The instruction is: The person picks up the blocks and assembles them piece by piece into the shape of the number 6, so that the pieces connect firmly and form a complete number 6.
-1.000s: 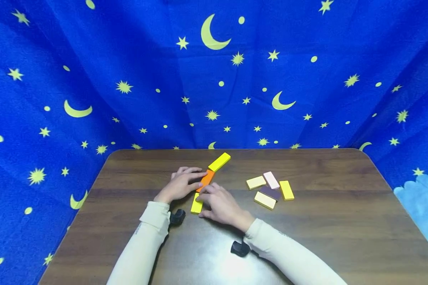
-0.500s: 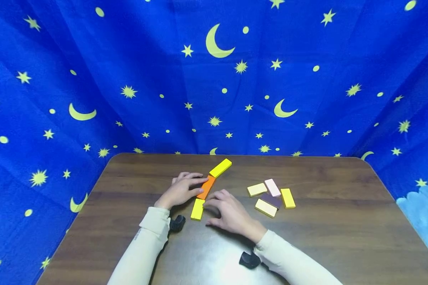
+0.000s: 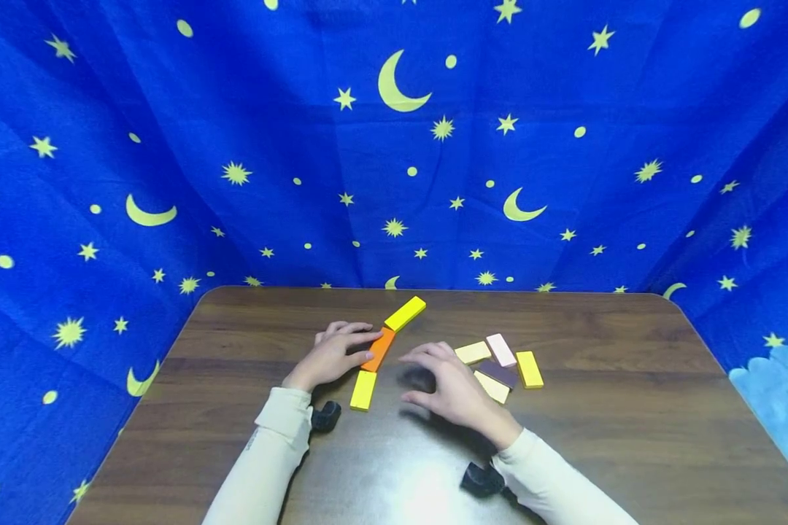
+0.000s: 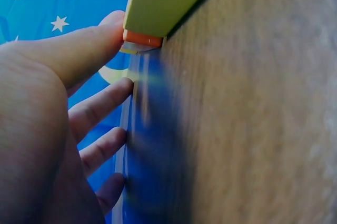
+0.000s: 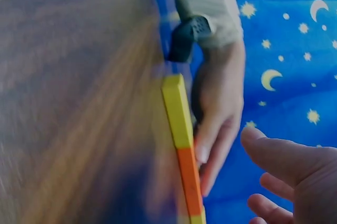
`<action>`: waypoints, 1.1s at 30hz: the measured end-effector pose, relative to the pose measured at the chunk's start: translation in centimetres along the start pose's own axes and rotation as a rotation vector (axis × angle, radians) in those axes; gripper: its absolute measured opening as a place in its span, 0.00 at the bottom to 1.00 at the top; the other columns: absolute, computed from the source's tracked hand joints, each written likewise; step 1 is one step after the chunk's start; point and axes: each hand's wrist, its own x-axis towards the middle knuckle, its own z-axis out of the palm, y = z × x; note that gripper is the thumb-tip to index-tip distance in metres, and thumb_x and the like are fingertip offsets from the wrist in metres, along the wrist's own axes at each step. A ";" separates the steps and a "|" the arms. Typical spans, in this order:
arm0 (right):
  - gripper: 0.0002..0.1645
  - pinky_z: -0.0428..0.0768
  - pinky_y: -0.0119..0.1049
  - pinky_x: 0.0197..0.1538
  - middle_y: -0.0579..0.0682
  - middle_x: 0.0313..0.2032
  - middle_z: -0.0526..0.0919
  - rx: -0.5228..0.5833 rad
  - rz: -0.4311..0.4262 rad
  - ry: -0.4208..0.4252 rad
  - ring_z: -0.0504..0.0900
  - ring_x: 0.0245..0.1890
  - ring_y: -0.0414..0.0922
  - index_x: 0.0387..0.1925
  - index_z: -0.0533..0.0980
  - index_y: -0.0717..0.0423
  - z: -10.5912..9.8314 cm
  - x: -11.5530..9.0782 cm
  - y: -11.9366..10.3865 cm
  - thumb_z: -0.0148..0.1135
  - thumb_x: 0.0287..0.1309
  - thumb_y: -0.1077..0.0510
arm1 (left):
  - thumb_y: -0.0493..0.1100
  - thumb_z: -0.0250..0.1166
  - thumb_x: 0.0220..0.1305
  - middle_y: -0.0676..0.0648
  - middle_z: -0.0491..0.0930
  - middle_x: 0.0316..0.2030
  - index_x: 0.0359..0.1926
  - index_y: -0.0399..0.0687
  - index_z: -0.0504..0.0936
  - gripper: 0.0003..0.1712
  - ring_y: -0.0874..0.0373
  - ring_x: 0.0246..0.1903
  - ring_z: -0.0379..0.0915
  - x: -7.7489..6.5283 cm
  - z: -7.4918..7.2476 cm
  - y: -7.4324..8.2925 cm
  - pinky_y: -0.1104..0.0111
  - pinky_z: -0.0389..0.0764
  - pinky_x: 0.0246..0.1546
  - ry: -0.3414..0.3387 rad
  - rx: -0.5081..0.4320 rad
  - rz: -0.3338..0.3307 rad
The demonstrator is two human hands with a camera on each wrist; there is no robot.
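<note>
Three flat blocks lie end to end in a bent row: a near yellow block, an orange block and a far yellow block. My left hand rests at the orange block's left side, thumb and index fingertip touching it. In the left wrist view the thumb reaches the orange block, and the other fingers are loosely spread. My right hand hovers between the row and the loose blocks, holding nothing, thumb and fingers apart. It partly hides a cream block.
Right of my right hand lie another cream block, a pink block, a dark block and a yellow block on the wooden table. A blue star-patterned cloth hangs behind the table.
My right hand has left the near yellow block and moved right toward the loose blocks. My left hand stays at the orange block. The head view has tilted slightly upward.
</note>
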 end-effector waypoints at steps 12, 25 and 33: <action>0.34 0.77 0.47 0.52 0.46 0.53 0.83 0.012 0.157 0.085 0.77 0.54 0.46 0.56 0.81 0.51 -2.3 -1.0 1.9 0.81 0.47 0.48 | 0.53 0.62 0.72 0.47 0.68 0.70 0.69 0.60 0.76 0.26 0.44 0.68 0.56 -1.1 0.5 -0.4 0.40 0.52 0.61 0.030 -0.011 -0.006; 0.36 0.75 0.47 0.48 0.54 0.49 0.84 -0.025 0.251 0.231 0.77 0.48 0.50 0.57 0.80 0.57 -4.0 -1.7 4.3 0.81 0.46 0.49 | 0.53 0.63 0.72 0.49 0.68 0.71 0.69 0.62 0.75 0.26 0.45 0.69 0.55 -0.8 0.6 -0.4 0.41 0.49 0.62 0.035 -0.021 -0.011; 0.38 0.73 0.53 0.54 0.57 0.49 0.84 -0.047 0.312 0.277 0.76 0.51 0.56 0.57 0.80 0.59 -4.7 -2.3 5.5 0.81 0.45 0.48 | 0.54 0.62 0.72 0.50 0.67 0.71 0.69 0.62 0.75 0.27 0.45 0.69 0.55 -0.3 0.6 -0.3 0.40 0.48 0.62 0.035 -0.018 -0.011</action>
